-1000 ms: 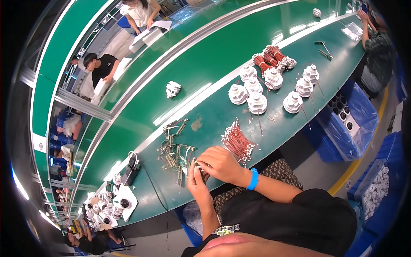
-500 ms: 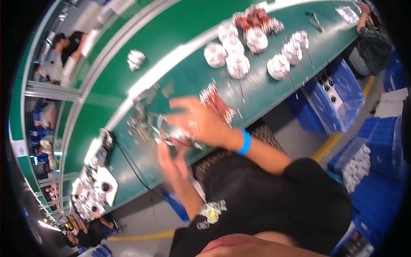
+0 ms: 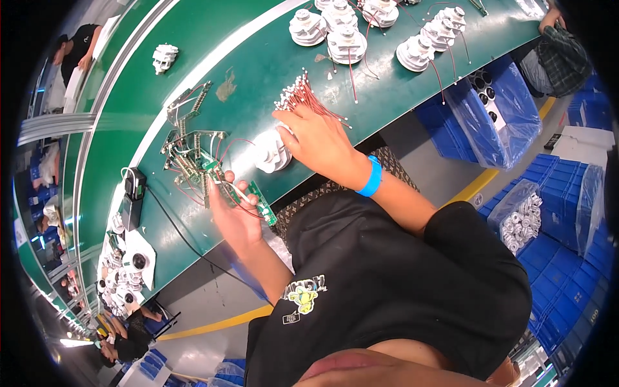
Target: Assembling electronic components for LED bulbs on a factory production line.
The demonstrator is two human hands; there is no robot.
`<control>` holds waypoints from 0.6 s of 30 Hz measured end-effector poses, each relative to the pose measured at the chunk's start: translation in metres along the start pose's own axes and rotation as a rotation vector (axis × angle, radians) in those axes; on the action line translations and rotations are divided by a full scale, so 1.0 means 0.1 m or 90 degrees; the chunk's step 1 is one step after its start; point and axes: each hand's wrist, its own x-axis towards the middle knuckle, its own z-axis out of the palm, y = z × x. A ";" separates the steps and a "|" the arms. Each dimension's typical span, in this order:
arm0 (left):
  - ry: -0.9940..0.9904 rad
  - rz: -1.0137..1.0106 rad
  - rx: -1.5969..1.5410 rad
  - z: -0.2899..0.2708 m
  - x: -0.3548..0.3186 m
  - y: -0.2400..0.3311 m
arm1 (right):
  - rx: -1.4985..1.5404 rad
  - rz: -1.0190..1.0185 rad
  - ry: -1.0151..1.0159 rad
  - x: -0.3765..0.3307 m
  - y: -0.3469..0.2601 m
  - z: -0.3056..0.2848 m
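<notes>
Green bench (image 3: 271,71) sweeping in a curve from the lower left to the upper right of the frame, with a pale stripe along its length. Left hand (image 3: 233,216), just left of centre, closed around a narrow green circuit board (image 3: 258,201) trailing thin red wires; the board projects to the right of the fingers, at the near edge of the bench. Right hand (image 3: 317,138), at centre, palm down with fingers loosely spread, resting on a white round part (image 3: 271,155) that lies on the bench near its edge; whether it grips the part cannot be told. Blue wristband (image 3: 371,177) on the right wrist. Bundle of red wires (image 3: 303,95) with white tips just above the right hand, touching its fingers. Heap of boards (image 3: 190,145) with wires at centre left, beside the left hand. White round parts (image 3: 342,32) with red leads grouped along the top of the frame. Black box (image 3: 132,193) with a cable at the left. Blue crates (image 3: 567,219) on the floor at the right. Other people at the upper left and upper right corners.
</notes>
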 end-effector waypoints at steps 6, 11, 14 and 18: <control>-0.079 -0.010 -0.036 0.02 -0.08 -0.01 | -0.016 -0.010 0.010 0.06 0.14 0.08; -0.062 -0.005 -0.032 0.12 -0.10 -0.06 | 0.183 -0.118 0.098 0.09 0.05 0.05; -0.054 -0.006 0.005 0.19 -0.11 -0.07 | 0.689 0.015 0.054 0.09 -0.05 0.06; -0.059 -0.004 0.016 0.22 -0.11 -0.06 | 0.781 0.056 -0.010 0.16 -0.06 -0.08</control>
